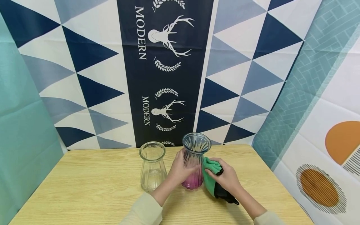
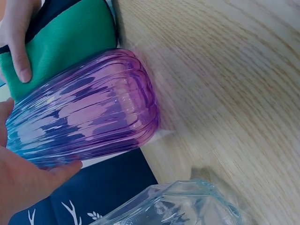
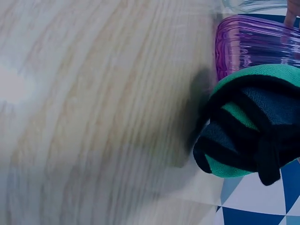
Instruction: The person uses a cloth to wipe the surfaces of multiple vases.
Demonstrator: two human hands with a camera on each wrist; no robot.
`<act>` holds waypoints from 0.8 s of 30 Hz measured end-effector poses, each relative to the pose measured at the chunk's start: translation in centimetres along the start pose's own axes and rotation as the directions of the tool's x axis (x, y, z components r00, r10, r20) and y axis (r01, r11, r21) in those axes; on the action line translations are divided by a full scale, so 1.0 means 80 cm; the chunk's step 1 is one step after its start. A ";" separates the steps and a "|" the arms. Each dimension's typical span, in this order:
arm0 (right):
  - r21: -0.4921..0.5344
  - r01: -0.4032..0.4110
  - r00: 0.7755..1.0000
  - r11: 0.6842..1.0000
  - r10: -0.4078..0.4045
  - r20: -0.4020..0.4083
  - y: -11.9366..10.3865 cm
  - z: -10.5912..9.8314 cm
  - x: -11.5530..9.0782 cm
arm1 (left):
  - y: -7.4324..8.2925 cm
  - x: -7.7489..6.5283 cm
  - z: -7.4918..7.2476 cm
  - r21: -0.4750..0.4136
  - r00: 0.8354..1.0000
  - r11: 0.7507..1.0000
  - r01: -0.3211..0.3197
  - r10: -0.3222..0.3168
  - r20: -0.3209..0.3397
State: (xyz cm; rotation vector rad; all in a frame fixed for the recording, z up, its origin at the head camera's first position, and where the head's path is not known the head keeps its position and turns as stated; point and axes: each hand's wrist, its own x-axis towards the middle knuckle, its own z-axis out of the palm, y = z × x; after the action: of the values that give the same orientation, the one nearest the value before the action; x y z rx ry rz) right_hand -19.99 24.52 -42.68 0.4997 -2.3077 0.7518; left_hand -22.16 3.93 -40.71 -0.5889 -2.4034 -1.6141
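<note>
A ribbed glass vase (image 1: 194,165), blue at the flared rim and pink-purple at the base, stands upright toward the back of the table. My left hand (image 1: 180,167) grips it round the middle, thumb across the front. My right hand (image 1: 225,175) pinches a bunched green cloth with black edging (image 1: 209,181) at the vase's right side. In the left wrist view the cloth (image 2: 75,42) lies along the purple glass (image 2: 103,103). The right wrist view shows the cloth's folded dark-blue and black end (image 3: 253,126) hanging beside the vase base (image 3: 248,44).
A clear glass vase (image 1: 153,172) stands to the left, close to my left forearm. The wooden table (image 1: 84,187) ends at a patterned backdrop (image 1: 166,78) just behind both vases. Fabric-covered walls (image 1: 28,125) rise on the left and right.
</note>
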 end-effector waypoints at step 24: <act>0.038 0.046 0.999 0.998 -0.045 -0.024 -0.017 -0.011 0.019 | 0.007 -0.002 -0.004 0.005 0.999 1.000 0.019 -0.020 0.043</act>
State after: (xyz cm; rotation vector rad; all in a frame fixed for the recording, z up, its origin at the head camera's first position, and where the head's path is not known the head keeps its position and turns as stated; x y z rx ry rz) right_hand -19.98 23.83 -40.60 0.5562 -2.2562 0.7767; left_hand -21.82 3.79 -40.15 -0.6078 -2.4502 -1.6201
